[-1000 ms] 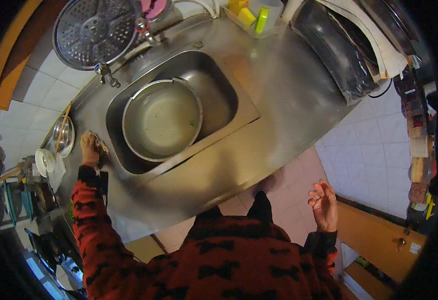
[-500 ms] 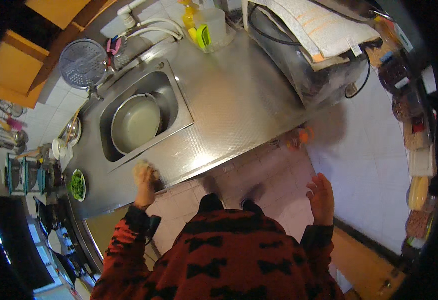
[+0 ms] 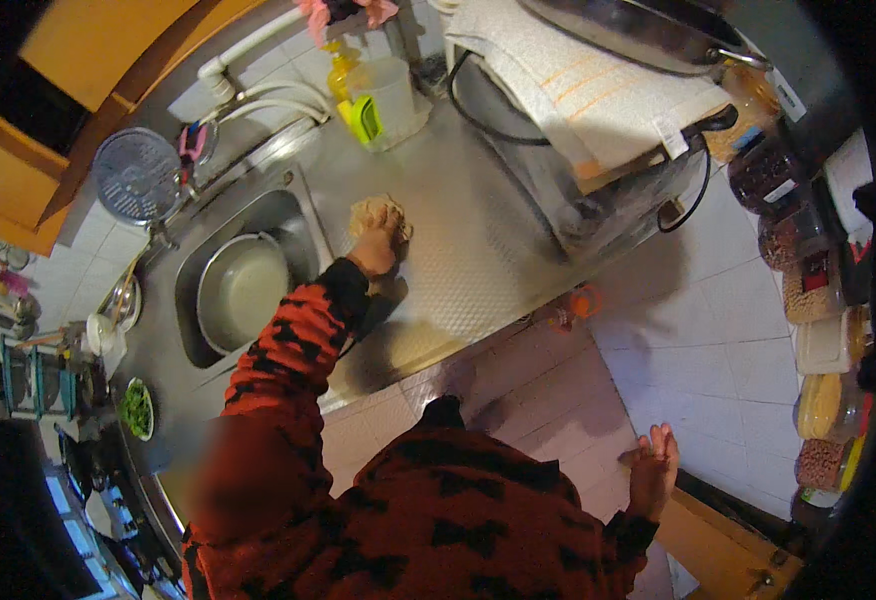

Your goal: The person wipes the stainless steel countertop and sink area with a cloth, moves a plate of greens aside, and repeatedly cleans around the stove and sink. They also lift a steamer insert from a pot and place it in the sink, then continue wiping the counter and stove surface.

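My left hand [image 3: 378, 248] presses a crumpled tan cloth [image 3: 366, 215] against the steel countertop [image 3: 458, 240], just right of the sink. The fingers are curled over the cloth. Out to the right, my right hand [image 3: 651, 465] hangs in the air above the floor with nothing in it, its fingers extended. Left of my left forearm lies the sink [image 3: 190, 335], and in it stands a large round pot [image 3: 243, 290] of cloudy liquid.
Behind the cloth stand a clear plastic container [image 3: 388, 95], a yellow pump bottle [image 3: 340, 70] and a green sponge holder [image 3: 365, 120]. A towel [image 3: 588, 90] covers a bulky appliance at right. Greens fill a plate [image 3: 138, 408] at left. Jars [image 3: 820, 405] line the right wall.
My left hand has moved with the cloth from the counter's front edge, beside the sink, to farther back and right on the steel. The right hand has dropped slightly, and the view has shifted.
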Demonstrator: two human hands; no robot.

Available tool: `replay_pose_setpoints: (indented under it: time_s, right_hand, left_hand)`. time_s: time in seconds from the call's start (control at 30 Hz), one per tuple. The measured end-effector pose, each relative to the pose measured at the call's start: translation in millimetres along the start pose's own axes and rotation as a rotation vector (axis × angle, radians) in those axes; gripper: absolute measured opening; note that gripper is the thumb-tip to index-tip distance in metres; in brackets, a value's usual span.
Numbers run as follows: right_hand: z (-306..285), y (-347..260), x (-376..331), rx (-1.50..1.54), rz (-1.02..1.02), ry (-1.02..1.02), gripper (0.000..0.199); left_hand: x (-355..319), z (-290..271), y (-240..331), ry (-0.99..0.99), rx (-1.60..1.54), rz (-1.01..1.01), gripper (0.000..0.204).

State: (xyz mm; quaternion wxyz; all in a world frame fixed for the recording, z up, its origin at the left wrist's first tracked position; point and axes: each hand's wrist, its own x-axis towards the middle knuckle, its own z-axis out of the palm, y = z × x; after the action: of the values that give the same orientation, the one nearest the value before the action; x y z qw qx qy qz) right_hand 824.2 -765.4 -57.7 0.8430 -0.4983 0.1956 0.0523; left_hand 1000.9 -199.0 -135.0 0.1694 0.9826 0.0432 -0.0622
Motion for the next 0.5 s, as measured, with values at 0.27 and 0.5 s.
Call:
replay_pose_setpoints:
  time_s: [0.27,0.5]
  right_hand:
    - [8,2,-28,0.045,-0.02,0.122,0.053]
    - [16,0,-23,0.084,0.056,0.122,0.039]
  left_hand:
    - [153,0,29,0.067,0.251,0.234,0.059]
    - [155,73,100,-0.106,0.43,0.451,0.041]
